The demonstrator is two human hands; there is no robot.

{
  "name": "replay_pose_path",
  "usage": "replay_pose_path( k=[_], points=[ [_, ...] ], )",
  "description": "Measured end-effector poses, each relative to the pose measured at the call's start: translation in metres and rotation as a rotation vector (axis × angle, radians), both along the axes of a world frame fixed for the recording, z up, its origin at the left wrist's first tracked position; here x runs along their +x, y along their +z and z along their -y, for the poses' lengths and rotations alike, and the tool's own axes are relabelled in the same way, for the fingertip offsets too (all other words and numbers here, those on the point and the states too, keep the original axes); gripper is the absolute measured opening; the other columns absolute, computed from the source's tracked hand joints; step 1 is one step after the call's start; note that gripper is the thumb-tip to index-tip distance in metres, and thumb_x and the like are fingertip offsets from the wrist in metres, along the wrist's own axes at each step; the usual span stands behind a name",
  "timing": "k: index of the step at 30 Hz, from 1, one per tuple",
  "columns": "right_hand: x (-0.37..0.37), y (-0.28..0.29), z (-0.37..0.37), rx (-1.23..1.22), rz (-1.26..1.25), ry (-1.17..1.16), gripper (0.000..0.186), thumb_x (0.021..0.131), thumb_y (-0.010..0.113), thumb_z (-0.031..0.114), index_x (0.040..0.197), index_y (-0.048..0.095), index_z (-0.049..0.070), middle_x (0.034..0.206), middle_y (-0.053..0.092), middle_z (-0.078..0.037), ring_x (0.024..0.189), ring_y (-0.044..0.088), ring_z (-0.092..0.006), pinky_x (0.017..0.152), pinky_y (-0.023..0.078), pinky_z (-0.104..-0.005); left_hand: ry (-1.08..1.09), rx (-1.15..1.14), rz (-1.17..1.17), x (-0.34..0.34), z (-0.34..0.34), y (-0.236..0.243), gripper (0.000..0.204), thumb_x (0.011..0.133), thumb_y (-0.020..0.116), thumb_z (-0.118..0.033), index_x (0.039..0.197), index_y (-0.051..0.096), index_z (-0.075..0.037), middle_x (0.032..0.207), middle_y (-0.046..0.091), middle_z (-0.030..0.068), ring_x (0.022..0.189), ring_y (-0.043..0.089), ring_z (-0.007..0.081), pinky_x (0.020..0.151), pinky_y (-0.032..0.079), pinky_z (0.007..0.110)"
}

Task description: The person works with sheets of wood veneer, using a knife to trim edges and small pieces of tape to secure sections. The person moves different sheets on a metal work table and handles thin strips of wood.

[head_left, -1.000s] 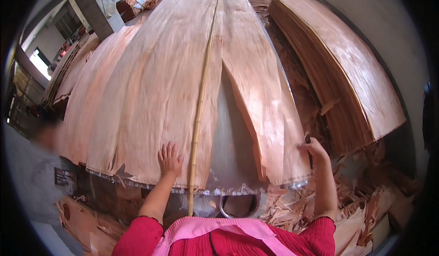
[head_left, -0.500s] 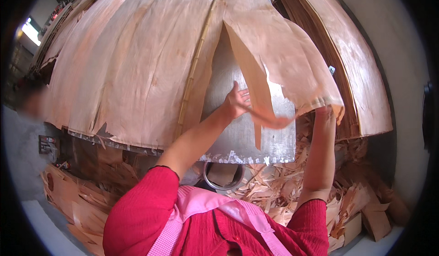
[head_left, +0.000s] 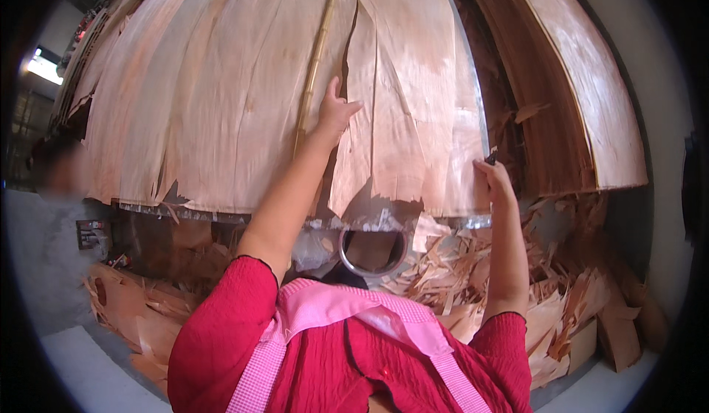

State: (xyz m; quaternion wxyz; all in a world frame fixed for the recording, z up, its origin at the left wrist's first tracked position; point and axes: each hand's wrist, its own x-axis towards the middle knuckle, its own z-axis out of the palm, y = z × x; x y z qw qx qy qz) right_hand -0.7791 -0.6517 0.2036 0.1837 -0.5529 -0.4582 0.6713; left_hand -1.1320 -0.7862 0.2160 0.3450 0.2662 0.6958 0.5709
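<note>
My left hand [head_left: 336, 110] lies spread flat on the torn veneer sheet [head_left: 399, 110] atop the bench [head_left: 443, 221]; my right hand [head_left: 493, 177] is clamped on its near edge.

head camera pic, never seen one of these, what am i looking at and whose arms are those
The picture comes from a wide fisheye camera worn on a person's head, looking down and forward, so straight edges bend near the rim. The two arms rising from the lower edge, in red sleeves, are the wearer's own.

In front lies a broad table with a metal edge, covered with thin, pale sheets of wood veneer. A thin pale stick runs up the middle across them. The left hand rests flat on a torn veneer strip beside that stick. The right hand touches the right edge of the sheets and seems to pinch something small and dark; I cannot tell what. Another veneer stack stands to the right, and scraps litter the floor below.
</note>
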Motion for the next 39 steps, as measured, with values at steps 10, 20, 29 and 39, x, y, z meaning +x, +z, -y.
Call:
replay_pose_path(
  k=[10,20,29,39],
  points=[
    [-0.069,0.036,0.104,1.114,0.619,0.449,0.035,0.08,0.044,0.007,0.109,0.056,0.021,0.118,0.052,-0.001,0.091,0.058,-0.0284,0.076,0.046,-0.0361,-0.458,-0.543,-1.078,0.008,0.033,-0.02,0.029,0.081,0.048,-0.027,0.106,0.057,-0.014,0.084,0.063,0.0148,0.081,0.06,0.0322,0.069,0.047,0.043],
    [-0.036,0.015,0.188,0.442,0.029,-0.058,0.032,0.089,0.048,0.014,0.121,0.049,0.01,0.084,0.063,-0.008,0.044,0.043,-0.0044,0.039,0.033,-0.0178,0.025,-0.455,-0.656,-0.088,0.34,-0.012,0.026,0.082,0.056,-0.025,0.071,0.061,-0.002,0.057,0.057,0.0106,0.051,0.056,0.0178,0.047,0.041,0.032],
    [-0.107,-0.027,0.378,-0.223,0.038,0.053,0.026,0.084,0.054,0.017,0.105,0.055,0.002,0.087,0.064,-0.01,0.058,0.052,-0.0095,0.047,0.037,-0.0221,-0.411,-0.274,-1.203,0.015,0.363,-0.115,0.011,0.074,0.054,-0.017,0.075,0.055,-0.006,0.081,0.055,0.0093,0.084,0.051,0.0262,0.071,0.04,0.041],
    [-0.117,-0.004,0.424,-0.391,-0.221,0.041,0.013,0.088,0.048,0.016,0.089,0.054,0.004,0.065,0.054,-0.001,0.052,0.047,-0.0102,0.05,0.039,-0.0254,-1.005,0.402,-0.779,0.096,0.397,-0.027,0.021,0.071,0.064,-0.025,0.071,0.055,-0.007,0.067,0.055,0.0081,0.06,0.056,0.0256,0.057,0.045,0.035]
  ],
)
